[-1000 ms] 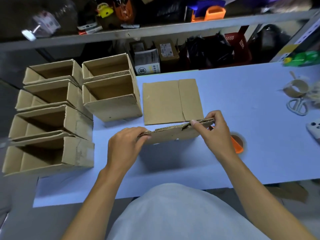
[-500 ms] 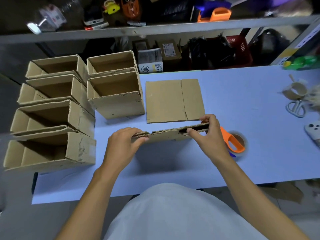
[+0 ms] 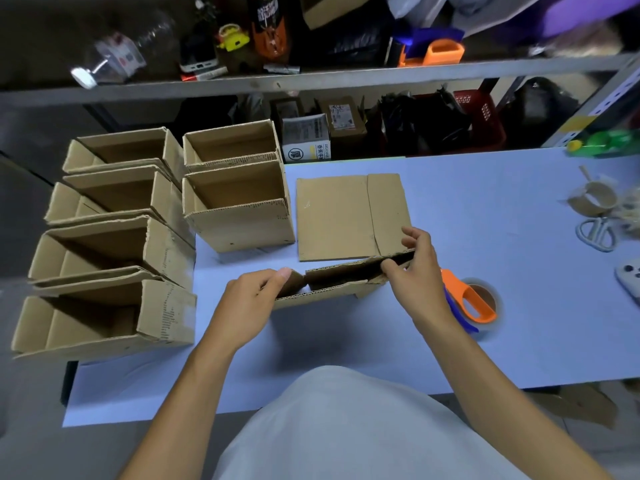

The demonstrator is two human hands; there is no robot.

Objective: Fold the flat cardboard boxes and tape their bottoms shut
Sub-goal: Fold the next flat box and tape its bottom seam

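Folded boxes point(image 3: 114, 244) stand in rows at table point(image 3: 485, 341) left; flat cardboard point(image 3: 349, 216) lies centre, half-opened box point(image 3: 332, 282) before it; tape dispenser point(image 3: 474, 299) right; scissors point(image 3: 595, 232), possibly, far right

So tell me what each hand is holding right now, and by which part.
Both hold the same cardboard box, now partly opened. The left hand grips its left end; the right hand pinches the upper edge at its right end.
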